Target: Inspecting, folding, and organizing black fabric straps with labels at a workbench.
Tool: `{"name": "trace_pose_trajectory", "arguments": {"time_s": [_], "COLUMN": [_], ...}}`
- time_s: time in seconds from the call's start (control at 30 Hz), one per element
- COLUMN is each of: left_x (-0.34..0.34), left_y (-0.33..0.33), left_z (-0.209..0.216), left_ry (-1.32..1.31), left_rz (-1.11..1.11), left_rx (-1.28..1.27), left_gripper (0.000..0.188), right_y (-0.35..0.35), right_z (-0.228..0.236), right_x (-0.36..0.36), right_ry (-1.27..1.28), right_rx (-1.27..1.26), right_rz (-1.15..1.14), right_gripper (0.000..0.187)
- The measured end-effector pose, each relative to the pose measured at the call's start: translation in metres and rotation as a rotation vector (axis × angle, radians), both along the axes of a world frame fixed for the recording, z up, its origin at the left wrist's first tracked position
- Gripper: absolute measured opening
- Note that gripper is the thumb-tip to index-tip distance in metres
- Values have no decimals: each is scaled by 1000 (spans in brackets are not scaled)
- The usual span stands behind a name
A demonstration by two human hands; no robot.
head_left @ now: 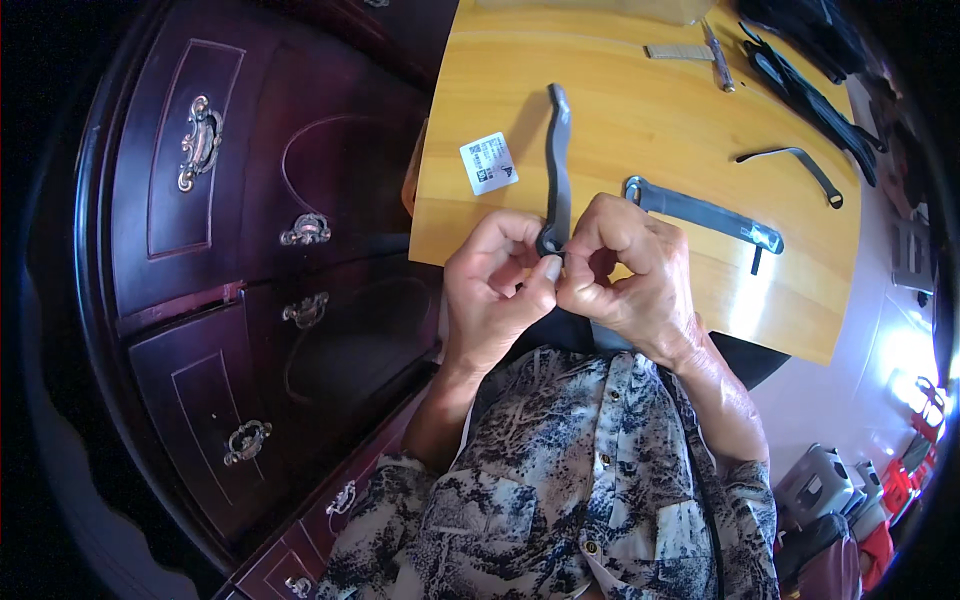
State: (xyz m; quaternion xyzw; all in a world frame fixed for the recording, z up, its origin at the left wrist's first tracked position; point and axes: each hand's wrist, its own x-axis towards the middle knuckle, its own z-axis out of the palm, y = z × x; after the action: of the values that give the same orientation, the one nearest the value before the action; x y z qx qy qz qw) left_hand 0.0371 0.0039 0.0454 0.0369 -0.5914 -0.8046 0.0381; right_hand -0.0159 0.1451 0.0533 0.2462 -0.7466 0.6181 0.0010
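The grey strap (557, 165) lies lengthwise on the worktop (640, 130), running from its near end at the worktop's near edge toward the far edge, with a slight bend at the far tip. Its near end is pinched between both hands. The left hand (492, 290) is closed, with thumb and forefinger pressed on the strap's near end from the left. The right hand (625, 265) is closed likewise, fingers curled in, gripping the same end from the right. The fingertips of the two hands touch each other at the strap. Both hands sit just over the near edge of the worktop, in front of the person's patterned shirt (570, 480).

To the right of the hands, a second grey strap (700, 212) with a metal ring at its left end and a metal clip at its right end lies flat, pointing toward the right edge. Farther toward the right edge lies a thin dark bent strip (795, 160). A white label (488, 162) lies left of the grey strap, near the left edge. Near the far edge lie a small pale flat piece (678, 51) and a slim pen-like tool (718, 58). Black straps (810, 90) lie at the far right corner. A dark wooden cabinet (250, 250) with brass handles stands left of the worktop.
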Motion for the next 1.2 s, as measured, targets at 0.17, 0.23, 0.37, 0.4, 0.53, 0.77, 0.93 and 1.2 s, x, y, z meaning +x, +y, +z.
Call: {"name": "trace_pose_trajectory", "arguments": {"time_s": [0.17,0.23,0.37,0.4,0.53,0.77,0.93,1.2], "left_x": [-1,0,1,1,-1,-6,-4,-11], "left_y": [2,1,-1,-1,3,10,11,7], "left_z": [3,2,5,7,10,11,19,8], "left_ry": [31,29,15,19,27,15,26,297], "left_rz": [3,41,91,104,76,57,39,143], "left_rx": [65,64,49,45,31,6,-55,-312], "left_gripper": [17,16,13,12,10,10,9,15], "right_y": [1,4,4,2,6,-3,-1,16], "right_z": [1,-1,1,4,3,9,8,17], "right_x": [-1,-1,-2,-2,-7,-3,-5,-8], "right_ry": [-173,-346,-449,-276,-14,99,-351,-139], "right_rx": [2,-27,-141,-120,-18,7,-314,-129], "right_rz": [1,73,167,120,66,-66,-13,59], "right_gripper": [19,12,15,24,37,15,11,14]}}
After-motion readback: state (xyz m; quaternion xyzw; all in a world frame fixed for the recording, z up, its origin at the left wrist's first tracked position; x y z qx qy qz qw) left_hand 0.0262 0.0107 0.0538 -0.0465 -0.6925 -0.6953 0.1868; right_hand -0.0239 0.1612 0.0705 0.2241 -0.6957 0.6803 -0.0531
